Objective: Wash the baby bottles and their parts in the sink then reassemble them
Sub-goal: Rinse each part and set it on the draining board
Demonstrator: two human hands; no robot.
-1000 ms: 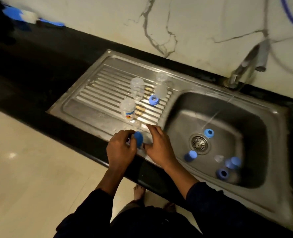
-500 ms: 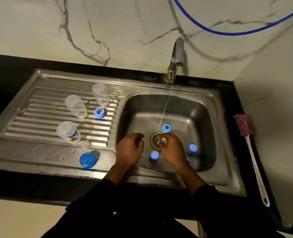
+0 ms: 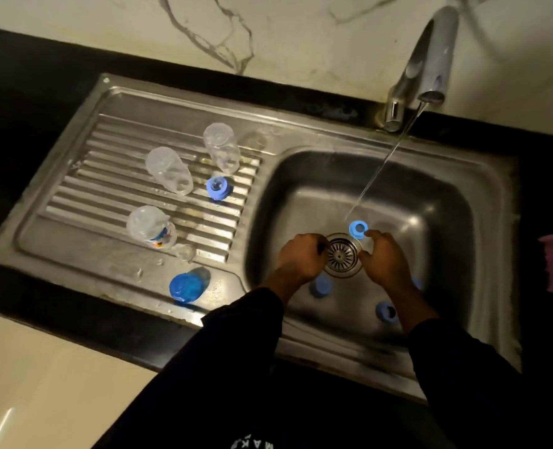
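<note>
Hovering by drain [image 3: 343,256], L hand [image 3: 301,259] & R hand [image 3: 385,262] curled, grip unclear; shirt [image 3: 252,443] reads "MAK…".

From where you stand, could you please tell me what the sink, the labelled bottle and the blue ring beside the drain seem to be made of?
Sink: stainless steel, brushed, judging by its grey sheen and pressed ridges. Labelled bottle: clear, slightly cloudy plastic, probably; its walls are see-through. Blue ring: opaque plastic with a dull finish, it seems.
</note>
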